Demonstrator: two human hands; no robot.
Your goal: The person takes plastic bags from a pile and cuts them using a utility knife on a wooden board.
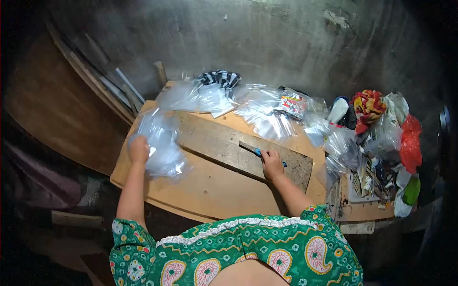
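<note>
At the table's left side, my left hand (139, 150) is closed on the near left edge of a pile of clear plastic bags (164, 145); the fingertips are partly hidden. My right hand (272, 165) is wrapped round the blue handle of a knife-like tool (250, 148), its dark blade pointing up and left over a long wooden board (224, 145). The board lies slantwise on the light wooden table (214, 190), its left end beside the bags.
More clear plastic bags (267, 112) lie along the back, with a striped black-and-white cloth (219, 78). At the right are a tray of small items (362, 186), a red plastic bag (411, 143) and a patterned cloth (369, 108). Planks lean at the left.
</note>
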